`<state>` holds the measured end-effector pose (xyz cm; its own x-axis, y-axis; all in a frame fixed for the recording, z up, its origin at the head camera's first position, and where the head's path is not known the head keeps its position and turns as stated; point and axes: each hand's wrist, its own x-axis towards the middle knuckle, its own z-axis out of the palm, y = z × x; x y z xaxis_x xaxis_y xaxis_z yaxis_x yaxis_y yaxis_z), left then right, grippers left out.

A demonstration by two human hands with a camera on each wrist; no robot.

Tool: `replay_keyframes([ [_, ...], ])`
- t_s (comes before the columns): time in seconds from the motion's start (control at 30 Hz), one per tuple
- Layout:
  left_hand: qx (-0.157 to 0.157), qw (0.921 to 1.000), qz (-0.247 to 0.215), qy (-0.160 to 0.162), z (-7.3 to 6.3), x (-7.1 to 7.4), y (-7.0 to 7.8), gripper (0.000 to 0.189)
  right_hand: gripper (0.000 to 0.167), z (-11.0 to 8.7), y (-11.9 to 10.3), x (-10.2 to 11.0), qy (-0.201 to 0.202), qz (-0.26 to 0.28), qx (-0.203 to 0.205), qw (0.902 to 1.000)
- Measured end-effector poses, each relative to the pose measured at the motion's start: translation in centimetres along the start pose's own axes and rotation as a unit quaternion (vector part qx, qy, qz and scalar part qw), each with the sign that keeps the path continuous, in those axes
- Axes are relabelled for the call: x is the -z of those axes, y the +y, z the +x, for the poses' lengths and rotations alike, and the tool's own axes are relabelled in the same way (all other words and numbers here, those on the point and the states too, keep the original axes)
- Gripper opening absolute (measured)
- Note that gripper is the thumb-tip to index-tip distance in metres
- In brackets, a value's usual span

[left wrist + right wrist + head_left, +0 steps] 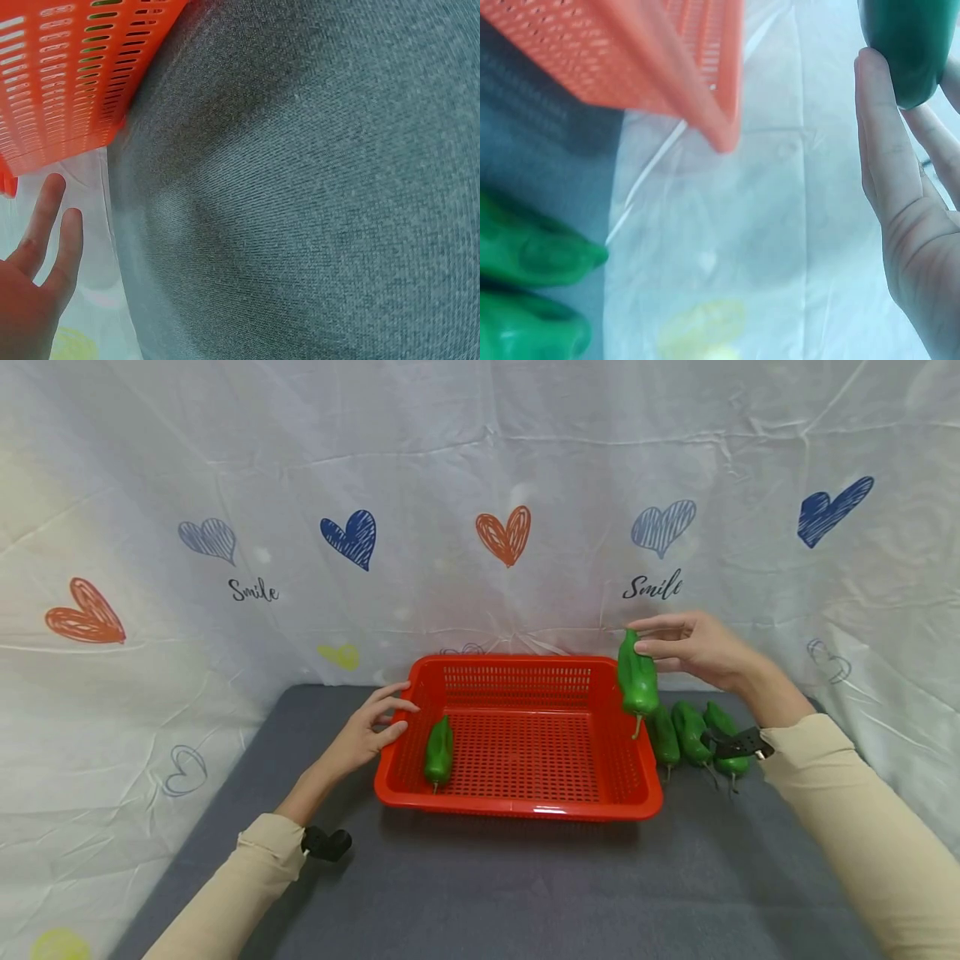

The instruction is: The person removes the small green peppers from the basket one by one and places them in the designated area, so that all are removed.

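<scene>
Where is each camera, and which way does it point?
Head: on the person's head, facing forward and down at the red basket, table and curtain; both arms show, the right hand gripping a green pepper.
Left wrist: on that wrist, facing the table and the basket's outer side; part of the left hand shows.
Right wrist: on that wrist, facing the basket's edge, curtain and two other peppers; the right hand shows.
Head and right-wrist views share the held pepper.

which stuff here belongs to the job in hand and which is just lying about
Apparently part of the job:
held pepper, in the right hand
red basket, left hand at its rim
pepper inside the basket
three peppers right of it

Just surroundings:
grey table
printed backdrop
black wrist devices
</scene>
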<state>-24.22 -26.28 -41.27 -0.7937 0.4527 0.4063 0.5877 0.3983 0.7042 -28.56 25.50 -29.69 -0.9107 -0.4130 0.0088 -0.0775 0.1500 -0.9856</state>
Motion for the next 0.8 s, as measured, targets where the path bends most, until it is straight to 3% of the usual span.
replay_keyframes([
  [0.33,0.007,1.0000,-0.003,-0.001,0.0,0.0,0.0,0.026,0.045,-1.8,1.5,2.1,0.038,-0.062,-0.014,0.9972],
  [0.8,0.002,1.0000,-0.006,0.001,-0.1,0.0,0.0,0.027,0.043,-4.5,3.9,5.4,0.042,-0.076,-0.008,0.9962],
])
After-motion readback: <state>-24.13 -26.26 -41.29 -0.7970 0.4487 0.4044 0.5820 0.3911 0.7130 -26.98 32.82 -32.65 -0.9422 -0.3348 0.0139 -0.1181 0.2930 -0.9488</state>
